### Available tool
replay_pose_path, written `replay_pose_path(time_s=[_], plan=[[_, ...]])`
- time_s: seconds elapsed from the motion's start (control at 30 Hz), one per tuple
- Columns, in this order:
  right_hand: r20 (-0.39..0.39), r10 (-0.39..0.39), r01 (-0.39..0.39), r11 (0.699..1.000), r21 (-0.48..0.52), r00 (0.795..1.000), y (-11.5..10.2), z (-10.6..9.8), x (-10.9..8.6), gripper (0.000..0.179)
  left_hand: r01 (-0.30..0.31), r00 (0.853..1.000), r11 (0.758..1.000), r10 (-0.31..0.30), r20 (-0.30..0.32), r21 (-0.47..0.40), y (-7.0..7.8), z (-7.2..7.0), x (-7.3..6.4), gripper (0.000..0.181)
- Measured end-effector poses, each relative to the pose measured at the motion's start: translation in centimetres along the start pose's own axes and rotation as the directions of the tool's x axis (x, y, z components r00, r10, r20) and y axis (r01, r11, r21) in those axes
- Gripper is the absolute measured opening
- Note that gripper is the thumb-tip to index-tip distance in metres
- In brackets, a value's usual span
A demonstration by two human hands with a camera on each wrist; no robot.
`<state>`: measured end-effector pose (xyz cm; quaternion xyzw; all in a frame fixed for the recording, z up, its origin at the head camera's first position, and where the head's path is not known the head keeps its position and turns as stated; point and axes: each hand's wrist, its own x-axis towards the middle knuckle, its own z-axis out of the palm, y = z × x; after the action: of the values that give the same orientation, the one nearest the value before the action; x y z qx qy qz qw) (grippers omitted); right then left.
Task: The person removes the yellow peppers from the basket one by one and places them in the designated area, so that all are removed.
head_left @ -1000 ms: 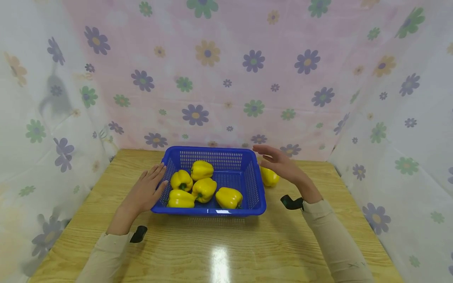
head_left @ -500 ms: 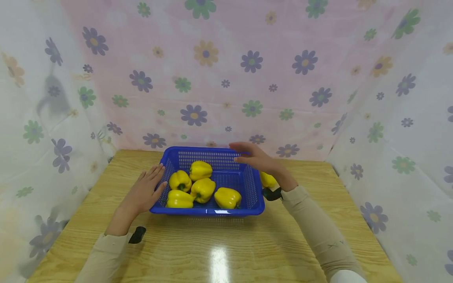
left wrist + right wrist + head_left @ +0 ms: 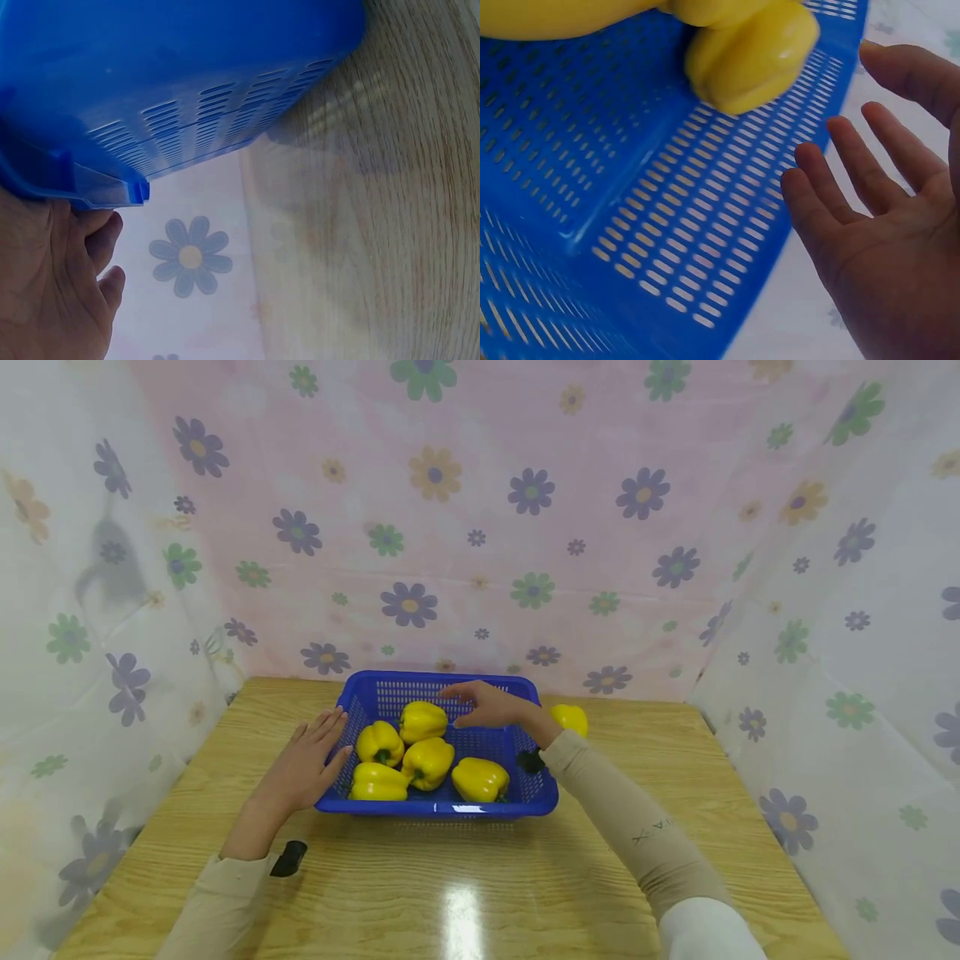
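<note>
A blue plastic basket (image 3: 487,743) with slotted walls stands on the table, holding several yellow bell peppers. My left hand (image 3: 303,764) rests with straight fingers on its left rim; the left wrist view shows the palm right under the rim (image 3: 105,196). Over the basket's back half hovers my right hand (image 3: 491,706), fingers spread and nothing between them. Nearest to its fingertips is the rear bell pepper (image 3: 423,722), seen also as a yellow pepper (image 3: 754,60) in the right wrist view. Another bell pepper (image 3: 570,719) lies outside, right of the basket, partly behind my right wrist.
The basket stands near the back of a wooden table (image 3: 375,893). A flowered cloth (image 3: 480,527) hangs close behind it and along both sides. Three more peppers crowd the basket's left part, and one pepper (image 3: 480,779) sits at its front middle.
My right hand has moved left, from above the pepper outside the basket to over the basket's inside, close to the rear pepper. The left hand has stayed on the rim.
</note>
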<state>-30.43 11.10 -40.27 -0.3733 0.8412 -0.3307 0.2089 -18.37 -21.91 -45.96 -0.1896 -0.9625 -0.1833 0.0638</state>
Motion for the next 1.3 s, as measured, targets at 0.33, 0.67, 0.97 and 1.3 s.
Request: replay_pose_path(time_s=[0.33,0.67,0.97,1.3], plan=[[-0.061,0.077,-0.076,0.997,0.013,0.995,2.6,2.1,2.6,0.06,0.009,1.0,1.0,-0.009,0.01,0.007,-0.1,-0.1,0.0,0.06],[-0.049,0.115,-0.111,0.99,0.084,0.992,3.7,3.5,3.1,0.068,0.011,1.0,1.0,-0.011,0.014,0.007,0.0,-0.2,0.0,0.059],[-0.08,0.164,-0.155,0.982,0.106,0.983,3.7,4.3,3.4,0.061,0.014,1.0,1.0,-0.013,0.019,-0.002,-0.1,-0.3,0.0,0.059],[-0.127,0.237,-0.221,0.966,0.131,0.963,4.3,4.8,4.0,0.059,0.011,1.0,1.0,-0.011,0.016,-0.001,0.0,-0.3,-0.1,0.059]])
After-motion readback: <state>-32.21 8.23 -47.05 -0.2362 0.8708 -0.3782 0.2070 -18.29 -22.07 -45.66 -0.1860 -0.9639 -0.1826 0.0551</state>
